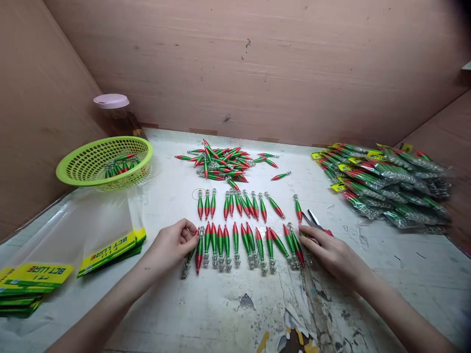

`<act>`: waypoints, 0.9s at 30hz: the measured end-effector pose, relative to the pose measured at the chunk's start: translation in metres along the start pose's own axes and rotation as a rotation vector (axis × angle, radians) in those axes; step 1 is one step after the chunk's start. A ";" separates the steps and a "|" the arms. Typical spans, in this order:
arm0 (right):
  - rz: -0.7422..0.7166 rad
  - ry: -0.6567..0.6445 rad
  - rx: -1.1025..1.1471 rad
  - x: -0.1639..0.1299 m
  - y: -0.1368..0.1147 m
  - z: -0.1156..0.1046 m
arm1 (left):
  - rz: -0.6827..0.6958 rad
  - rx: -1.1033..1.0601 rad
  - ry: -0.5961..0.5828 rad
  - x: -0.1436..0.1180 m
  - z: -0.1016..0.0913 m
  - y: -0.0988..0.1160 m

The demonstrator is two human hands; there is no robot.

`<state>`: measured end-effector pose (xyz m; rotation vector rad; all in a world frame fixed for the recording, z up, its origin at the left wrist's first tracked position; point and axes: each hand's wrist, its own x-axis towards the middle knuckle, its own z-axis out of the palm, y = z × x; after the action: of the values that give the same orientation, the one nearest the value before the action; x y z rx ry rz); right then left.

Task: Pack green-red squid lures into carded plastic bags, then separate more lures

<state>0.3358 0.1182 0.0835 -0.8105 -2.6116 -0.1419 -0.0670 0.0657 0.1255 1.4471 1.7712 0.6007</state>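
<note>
Two rows of red and green squid jigs lie on the white table [176,314]. At the left end of the near row, my left hand [176,240] has its thumb and fingers closed on a squid jig [187,260], its hooks toward me. At the right end, my right hand [329,250] has its fingers closed round another squid jig [302,229], mostly hidden by the fingers. Between the hands the near row, with a squid jig [235,242] near its middle, mostly points hooks toward me. In the far row, a squid jig [263,208] and its neighbours have hooks pointing away.
A loose pile of squid jigs [221,162] lies behind the rows. Scissors [317,221] rest beside my right hand. Bagged jigs [386,184] are heaped at right. At left are a green basket [66,169], a lidded jar [119,117] and printed bags [110,250].
</note>
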 end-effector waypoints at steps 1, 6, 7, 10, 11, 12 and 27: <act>0.006 -0.014 0.000 0.002 0.000 0.001 | 0.018 0.048 -0.005 0.000 0.000 0.000; 0.087 0.049 -0.034 0.023 0.020 -0.010 | 0.051 0.285 0.063 0.000 -0.011 0.002; 0.147 0.051 -0.040 0.032 0.028 -0.012 | 0.057 0.324 0.080 0.000 -0.013 0.002; 0.311 -0.041 -0.061 0.058 0.054 -0.012 | 0.047 0.395 0.065 -0.002 -0.012 0.002; 0.342 -0.083 -0.060 0.066 0.059 -0.009 | 0.038 0.409 0.048 -0.003 -0.011 0.001; 0.359 -0.119 -0.057 0.072 0.062 -0.004 | 0.031 0.415 0.033 -0.004 -0.010 0.000; 0.349 -0.140 -0.123 0.166 0.096 0.039 | 0.149 0.263 0.112 -0.001 -0.003 -0.019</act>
<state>0.2516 0.2927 0.1133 -1.3486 -2.5585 -0.1510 -0.0812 0.0601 0.1130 1.7674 1.8951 0.5493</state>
